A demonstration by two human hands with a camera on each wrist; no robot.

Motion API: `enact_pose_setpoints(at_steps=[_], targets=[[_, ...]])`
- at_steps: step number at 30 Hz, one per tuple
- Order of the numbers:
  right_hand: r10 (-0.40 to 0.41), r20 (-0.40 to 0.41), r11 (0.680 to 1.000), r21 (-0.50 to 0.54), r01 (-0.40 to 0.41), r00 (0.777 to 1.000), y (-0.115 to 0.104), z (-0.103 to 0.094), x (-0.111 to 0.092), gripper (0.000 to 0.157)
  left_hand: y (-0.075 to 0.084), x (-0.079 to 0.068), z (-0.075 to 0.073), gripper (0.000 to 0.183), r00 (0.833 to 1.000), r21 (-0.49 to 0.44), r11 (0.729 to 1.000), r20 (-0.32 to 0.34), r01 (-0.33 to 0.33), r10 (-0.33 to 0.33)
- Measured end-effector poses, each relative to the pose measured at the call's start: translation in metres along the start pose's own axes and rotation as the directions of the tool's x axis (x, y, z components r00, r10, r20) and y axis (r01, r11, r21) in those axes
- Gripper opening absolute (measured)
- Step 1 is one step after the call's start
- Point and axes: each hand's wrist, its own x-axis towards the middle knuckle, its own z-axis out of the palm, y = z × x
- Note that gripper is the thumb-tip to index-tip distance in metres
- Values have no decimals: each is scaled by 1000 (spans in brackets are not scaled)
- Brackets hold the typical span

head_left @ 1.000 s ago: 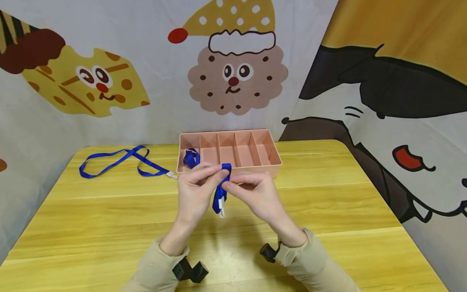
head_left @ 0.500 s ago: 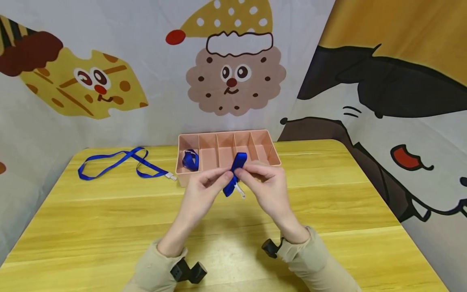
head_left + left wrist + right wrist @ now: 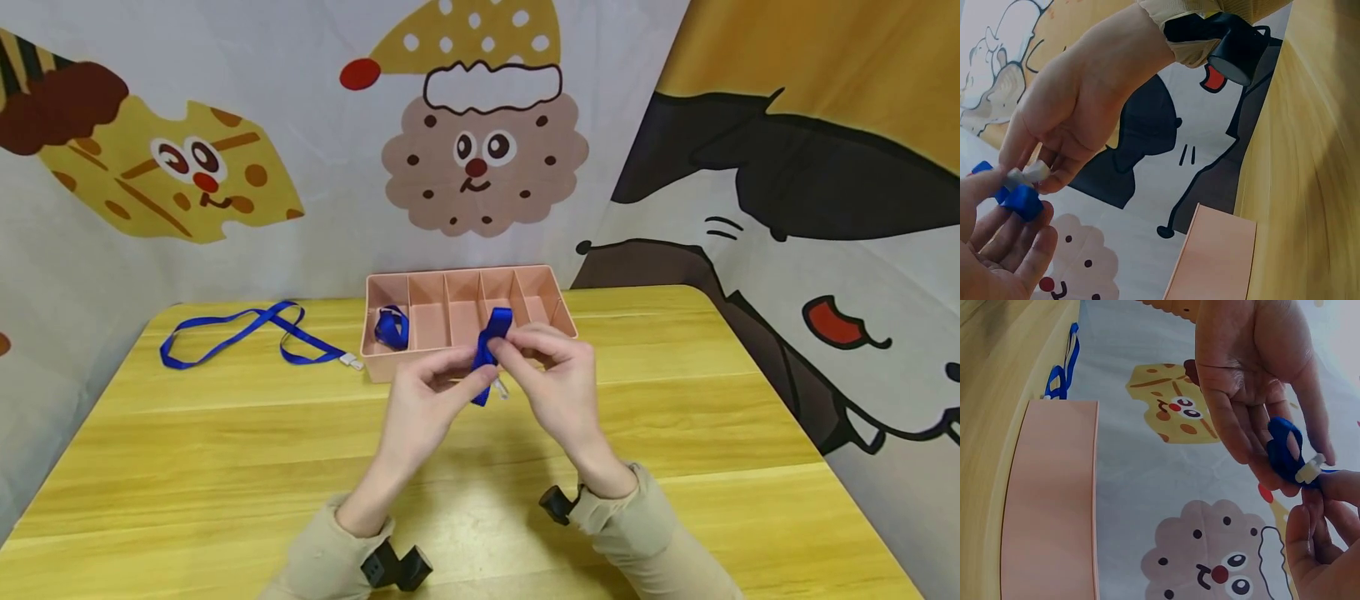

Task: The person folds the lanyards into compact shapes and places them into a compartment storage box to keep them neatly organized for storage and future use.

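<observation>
Both hands are at a blue lanyard folded into a short bundle, held up in front of the pink box. My right hand pinches it between thumb and forefinger near the top fold. Lower down, my left hand holds the bundle with its thumb across the near side and fingers behind. A white clip sticks out below the fingers. In the right wrist view the ribbon forms a loop against the left fingers, with the clip beside the thumb. The left wrist view shows the left fingers partly spread under the bundle.
The pink box has several compartments and stands at the table's back edge. Another rolled blue lanyard lies in its leftmost compartment. A loose blue lanyard with a white clip is spread out on the wooden table at the left.
Both hands have shifted up and to the right with the lanyard, and its top end now tilts right. Most recently the left thumb has slid lower on the bundle.
</observation>
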Motion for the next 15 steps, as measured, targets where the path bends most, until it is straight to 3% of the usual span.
enact_pose_setpoints(at_steps=[9,15], targets=[[116,47,990,74,-119,992,0,-4,3,11,-1,0,1,24,1000,-51,999,-17,16,-17],[164,58,984,69,-167,985,-1,-5,5,13,-3,-1,6,27,998,-62,998,-58,11,-15]])
